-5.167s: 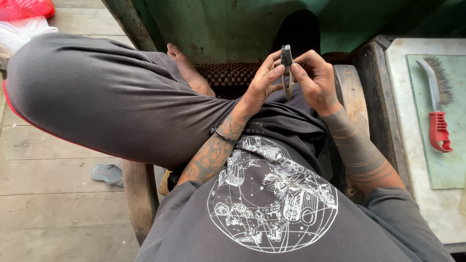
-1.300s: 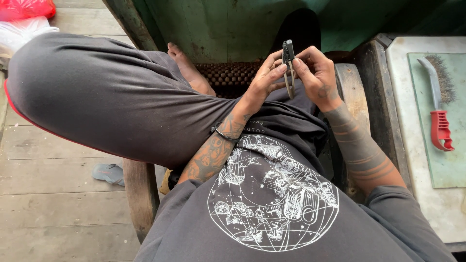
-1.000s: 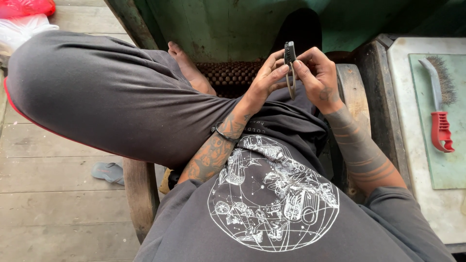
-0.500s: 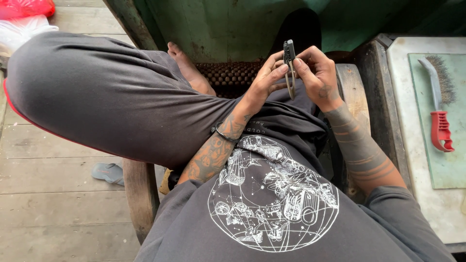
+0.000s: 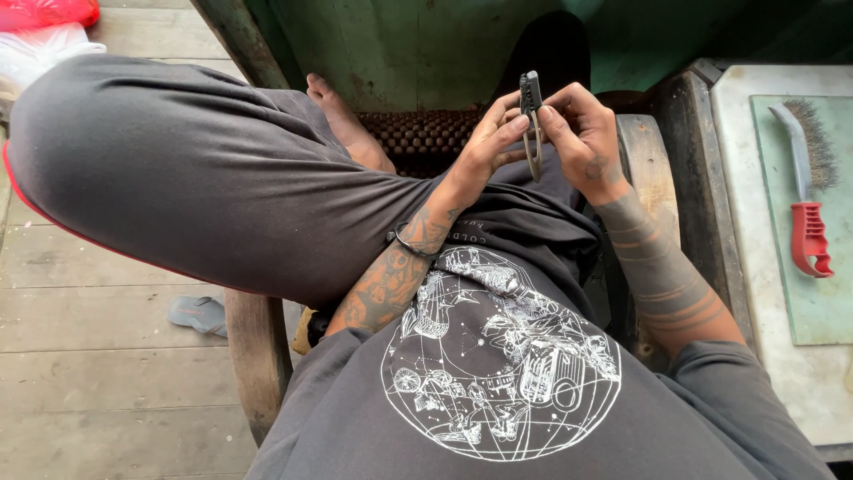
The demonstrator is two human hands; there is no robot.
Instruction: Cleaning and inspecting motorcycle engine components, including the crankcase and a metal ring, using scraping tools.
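I sit cross-legged on a wooden chair (image 5: pixel 253 351) and look down at my lap. Both hands hold a small dark metal folding tool (image 5: pixel 531 111) upright above my right knee. My left hand (image 5: pixel 489 147) pinches it from the left with thumb and fingers. From the right, my right hand (image 5: pixel 582 133) grips it, fingertips near its top. Thin metal arms of the tool hang down between my hands. My bare foot (image 5: pixel 342 120) rests on a beaded seat mat (image 5: pixel 413 133).
A wire brush with a red handle (image 5: pixel 807 209) lies on a green mat (image 5: pixel 822 293) on a white table at the right. A green wall panel (image 5: pixel 400 44) stands ahead. Wooden floorboards (image 5: pixel 98 373) lie left, with a grey sandal (image 5: pixel 200 313) and red and white bags (image 5: pixel 40 36).
My hands have shifted only slightly around the tool; my fingers work at its top. Nothing else has moved.
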